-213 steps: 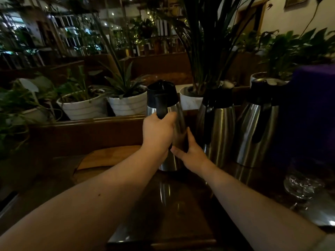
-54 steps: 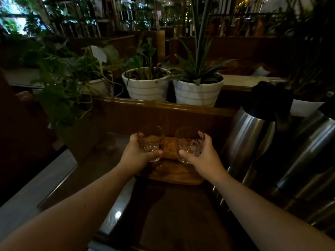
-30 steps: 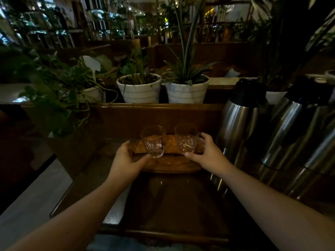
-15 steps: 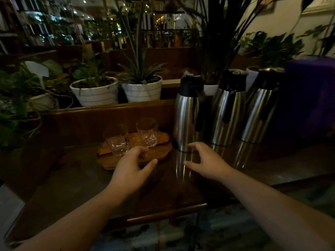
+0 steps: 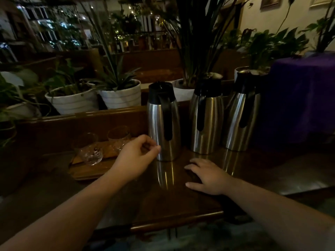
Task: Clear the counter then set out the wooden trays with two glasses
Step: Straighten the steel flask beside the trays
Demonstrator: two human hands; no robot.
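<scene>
A wooden tray [image 5: 94,170] lies on the dark counter [image 5: 163,201] at the left. Two clear cut glasses stand on it, the nearer glass [image 5: 88,151] at the left and the farther glass [image 5: 118,136] behind it to the right. My left hand [image 5: 136,158] hovers over the tray's right end, next to the leftmost steel flask [image 5: 163,122]; its fingers are loosely curled and hold nothing. My right hand [image 5: 208,175] lies palm down on the counter in front of the flasks, fingers spread, empty.
Two more steel flasks, the middle flask [image 5: 206,116] and the right flask [image 5: 241,113], stand in a row at the back. A purple-draped block [image 5: 301,95] fills the right. White plant pots [image 5: 119,96] sit behind a wooden ledge [image 5: 81,115]. The counter's front edge [image 5: 177,219] is near.
My view has swung right. Both hands have left the glasses and tray. My left hand has lifted and curled beside the leftmost flask, and my right hand has settled flat on the counter.
</scene>
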